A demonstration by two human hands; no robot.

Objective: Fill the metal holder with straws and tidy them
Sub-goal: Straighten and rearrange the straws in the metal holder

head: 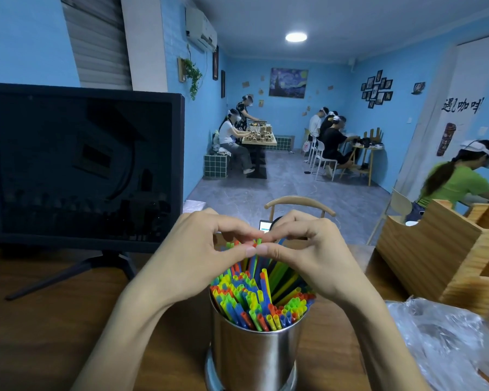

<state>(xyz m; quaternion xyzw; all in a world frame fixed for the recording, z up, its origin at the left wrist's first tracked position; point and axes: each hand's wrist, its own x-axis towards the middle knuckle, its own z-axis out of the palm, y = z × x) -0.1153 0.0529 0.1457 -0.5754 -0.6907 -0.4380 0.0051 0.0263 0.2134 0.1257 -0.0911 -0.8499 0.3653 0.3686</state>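
Note:
A shiny metal holder (254,354) stands on the wooden table at the bottom centre, packed with many coloured straws (254,300) in red, blue, yellow and green. A bundle of taller straws (254,261) rises from the holder's far side. My left hand (192,255) and my right hand (314,255) curl around that bundle from either side, thumbs and fingertips meeting over its top ends. Most of the bundle's upper part is hidden behind my fingers.
A dark monitor (82,165) on a stand sits at the left of the table. A wooden box (441,249) stands at the right, with a crumpled clear plastic bag (446,342) in front of it. A chair back (299,206) shows beyond the table edge.

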